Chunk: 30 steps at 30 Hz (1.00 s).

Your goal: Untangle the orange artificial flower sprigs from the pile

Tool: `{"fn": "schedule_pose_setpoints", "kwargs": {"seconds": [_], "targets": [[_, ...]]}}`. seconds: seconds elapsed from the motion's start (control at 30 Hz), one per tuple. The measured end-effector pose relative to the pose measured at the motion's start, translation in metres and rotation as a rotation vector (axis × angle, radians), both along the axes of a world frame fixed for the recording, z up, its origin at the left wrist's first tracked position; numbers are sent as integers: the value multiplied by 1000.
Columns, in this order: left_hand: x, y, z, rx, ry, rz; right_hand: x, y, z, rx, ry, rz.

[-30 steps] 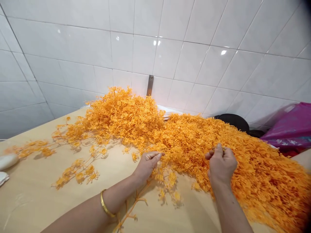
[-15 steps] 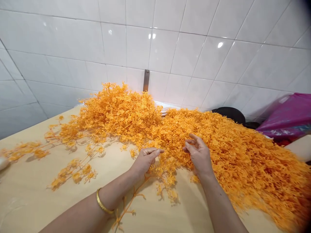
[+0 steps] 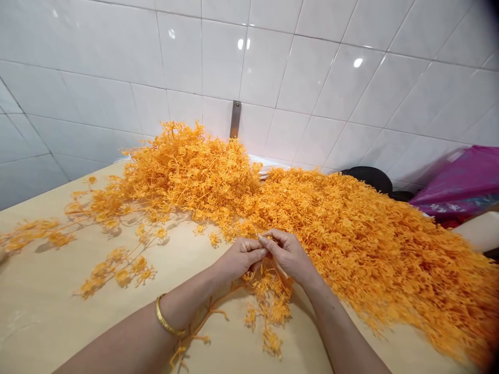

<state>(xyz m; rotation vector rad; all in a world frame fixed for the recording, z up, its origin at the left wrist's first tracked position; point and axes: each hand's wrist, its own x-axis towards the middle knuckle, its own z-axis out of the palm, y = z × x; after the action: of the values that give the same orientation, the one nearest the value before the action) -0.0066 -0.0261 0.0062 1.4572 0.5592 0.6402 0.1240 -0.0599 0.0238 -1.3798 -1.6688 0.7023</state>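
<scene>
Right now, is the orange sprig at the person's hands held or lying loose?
Held: the left hand and right hand pinch the orange sprig together, above the tabletop.

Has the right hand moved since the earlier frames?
Yes: the right hand shifted left, closer under the metal wall bracket, now meeting the left hand.

White glossy wall tiles (image 3: pixel 273 62) rose behind a pale wooden tabletop (image 3: pixel 42 306) — a narrow metal bracket (image 3: pixel 235 119) was fixed to them. Along the far edge ran a white strip (image 3: pixel 268 163), and off to the right a black rounded object (image 3: pixel 368 178) sat just beside a magenta plastic bag (image 3: pixel 456 179)
</scene>
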Motion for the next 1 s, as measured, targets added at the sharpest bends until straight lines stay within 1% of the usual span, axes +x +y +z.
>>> {"fn": "schedule_pose_setpoints", "kwargs": {"seconds": [0.13, 0.2, 0.27, 0.33, 0.37, 0.4, 0.43, 0.5, 0.57, 0.67, 0.77, 0.87, 0.93, 1.0], "targets": [[0, 3, -1, -67, -14, 35, -10, -3, 1, 167, -103, -246], [0, 4, -2, -76, -12, 42, -6, -3, 5, 226, -65, -354], [0, 4, -3, -59, 10, 41, 7, -2, 12, 295, 91, -522], [-1, 4, -4, -57, 21, 60, 24, -1, 18, 415, 315, -723], [-2, 3, -4, -74, 13, 70, 32, -1, 20, 482, 406, -788], [-2, 4, -4, -99, -3, 78, 37, -2, 22, 487, 434, -797], [-3, 4, -4, -120, -25, 87, 40, -3, 22, 457, 446, -759], [-4, 5, -3, -154, -71, 88, 37, -5, 20, 357, 393, -632], [-6, 6, -2, -167, -105, 97, 29, -7, 18, 263, 293, -512], [-6, 8, -1, -173, -121, 120, 19, -9, 18, 174, 118, -407], [-6, 7, 0, -131, -116, 135, 17, -9, 17, 97, -80, -298], [-3, 4, 0, -55, -130, 102, 15, -9, 11, -16, -267, -194], [-2, 3, 0, -26, -144, 67, 13, -8, 7, -113, -280, -115], [-2, 3, -1, -25, -126, 57, 13, -8, 4, -175, -166, -61]]}}
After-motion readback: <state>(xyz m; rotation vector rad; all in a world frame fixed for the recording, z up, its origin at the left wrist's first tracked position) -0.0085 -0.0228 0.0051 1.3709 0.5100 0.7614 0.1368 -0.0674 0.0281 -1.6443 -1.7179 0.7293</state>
